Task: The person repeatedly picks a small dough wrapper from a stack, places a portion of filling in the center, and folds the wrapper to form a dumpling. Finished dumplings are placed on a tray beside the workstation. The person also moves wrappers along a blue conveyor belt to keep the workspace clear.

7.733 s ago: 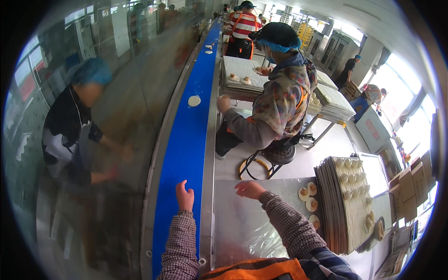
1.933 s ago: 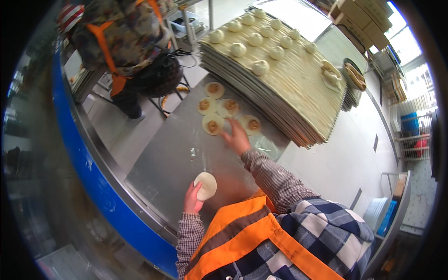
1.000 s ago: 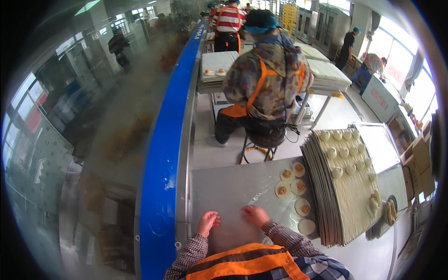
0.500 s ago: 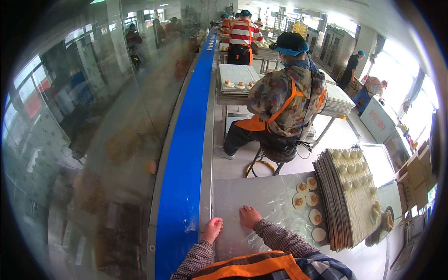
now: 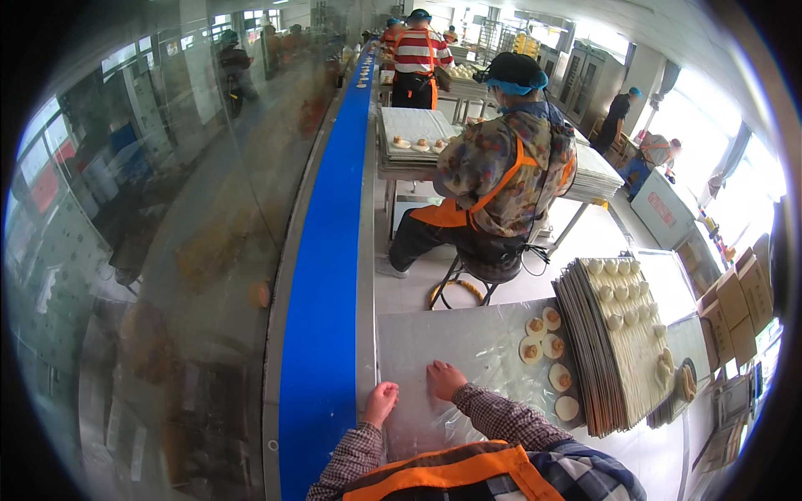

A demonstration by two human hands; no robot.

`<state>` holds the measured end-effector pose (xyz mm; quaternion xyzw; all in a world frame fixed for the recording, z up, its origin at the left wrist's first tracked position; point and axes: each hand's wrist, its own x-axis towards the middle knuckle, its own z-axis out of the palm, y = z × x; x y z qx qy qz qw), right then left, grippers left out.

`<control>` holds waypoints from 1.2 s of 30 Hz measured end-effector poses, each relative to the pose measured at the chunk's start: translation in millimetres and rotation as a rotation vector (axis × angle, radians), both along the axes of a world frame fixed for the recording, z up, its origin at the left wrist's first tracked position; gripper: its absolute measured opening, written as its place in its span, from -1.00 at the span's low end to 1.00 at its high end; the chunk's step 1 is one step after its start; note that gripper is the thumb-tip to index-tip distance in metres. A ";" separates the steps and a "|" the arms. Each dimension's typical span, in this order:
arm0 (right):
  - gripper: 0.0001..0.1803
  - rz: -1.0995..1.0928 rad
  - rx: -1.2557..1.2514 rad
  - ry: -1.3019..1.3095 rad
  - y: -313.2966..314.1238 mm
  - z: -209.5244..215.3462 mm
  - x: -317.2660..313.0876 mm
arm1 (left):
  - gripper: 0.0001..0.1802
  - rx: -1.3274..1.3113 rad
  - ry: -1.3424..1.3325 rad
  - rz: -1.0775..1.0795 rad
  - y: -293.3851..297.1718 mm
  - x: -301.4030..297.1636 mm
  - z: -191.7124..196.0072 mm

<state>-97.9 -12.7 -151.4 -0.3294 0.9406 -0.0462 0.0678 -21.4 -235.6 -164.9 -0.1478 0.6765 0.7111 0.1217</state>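
Observation:
My left hand rests with curled fingers at the table's left edge, beside the blue conveyor belt. Whether anything is inside those fingers is hidden. Just to its right, my right hand lies palm down, fingers extended, on the metal table, partly covered by clear plastic sheeting. Nothing shows in it. Further right on the table are several flat dough rounds topped with brownish filling, apart from both hands. The nearest dough round is plain.
A tall stack of trays stands at the table's right, its top cloth bearing white dough balls. Ahead, a seated co-worker works at another tray stack. A glass partition runs along the belt's left. Cardboard boxes are at far right.
The view has shifted slightly. More small pale pieces show on the far end of the belt. My hands stay in nearly the same places on the table.

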 end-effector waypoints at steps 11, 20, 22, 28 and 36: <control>-0.31 -0.127 0.022 -0.212 1.4 -7.7 -4.1 | -0.83 -0.059 -0.024 -0.130 3.5 -6.7 1.5; -0.27 -0.163 0.021 -0.239 -1.1 3.9 -1.6 | -0.82 -0.091 -0.074 -0.184 8.6 -8.5 -1.3; -0.26 -0.161 0.024 -0.238 -1.2 5.0 -1.1 | -0.82 -0.088 -0.079 -0.197 9.8 -8.5 -1.4; -0.24 -0.173 0.026 -0.225 0.2 0.8 -0.6 | -0.81 -0.077 -0.089 -0.220 11.6 -6.6 -1.5; -0.24 -0.196 0.015 -0.224 0.2 4.5 2.0 | -0.78 -0.224 -0.027 -0.210 20.4 -3.1 -25.5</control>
